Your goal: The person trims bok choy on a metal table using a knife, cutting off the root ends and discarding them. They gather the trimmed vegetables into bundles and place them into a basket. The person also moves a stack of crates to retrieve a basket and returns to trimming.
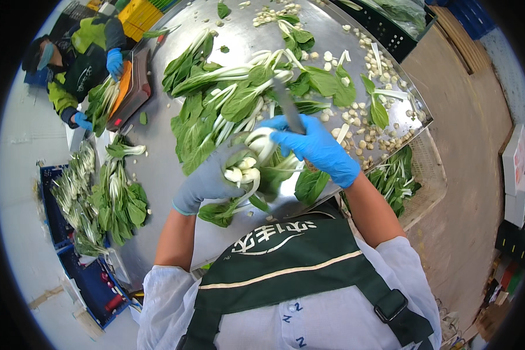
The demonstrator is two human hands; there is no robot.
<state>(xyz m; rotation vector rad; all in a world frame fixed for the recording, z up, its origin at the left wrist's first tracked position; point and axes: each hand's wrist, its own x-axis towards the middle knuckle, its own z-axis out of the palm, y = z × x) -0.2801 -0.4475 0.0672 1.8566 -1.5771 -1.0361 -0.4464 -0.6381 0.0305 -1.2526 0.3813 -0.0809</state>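
Observation:
My left hand (210, 177), in a grey glove, is closed around a bunch of bok choy (243, 169), its white stem ends facing up. My right hand (317, 144), in a blue glove, grips a knife (288, 105), its blurred blade pointing away from me. The fingertips of this hand are at a pale curved stem (262, 142) beside the bunch. A pile of leafy bok choy (240, 94) lies on the metal table (157, 183) beyond my hands. Many cut stem ends (358, 114) are scattered at the right, with some loose leaves among them.
A co-worker (85, 65) in blue gloves handles greens at the upper left, by a scale-like tray (142, 83). Bundled greens (120, 197) lie at the table's left, near blue crates (87, 284). A pale basket (428, 175) with leaves stands beneath the right edge; a dark crate (387, 28) is behind.

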